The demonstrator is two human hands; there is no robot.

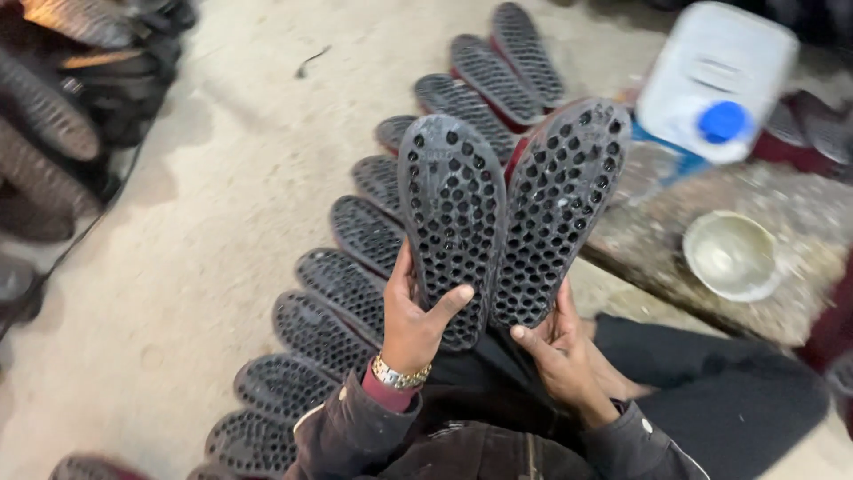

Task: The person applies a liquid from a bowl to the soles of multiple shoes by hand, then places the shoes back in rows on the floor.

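I hold up two dark grey shoe soles with honeycomb holes, side by side, heels down. My left hand point(410, 318) grips the left sole point(451, 213) at its heel, thumb across the front. My right hand point(562, 351) holds the heel of the right sole point(555, 209), which has a red edge. Both soles tilt slightly away from each other at the toes. A metal watch sits on my left wrist.
A curved row of several similar soles point(342, 284) lies overlapped on the concrete floor, from lower left to the top centre. A white plastic jug with a blue cap point(715, 80) and a metal bowl point(730, 255) stand on a stained board at right. Dark shoe parts point(53, 116) pile at left.
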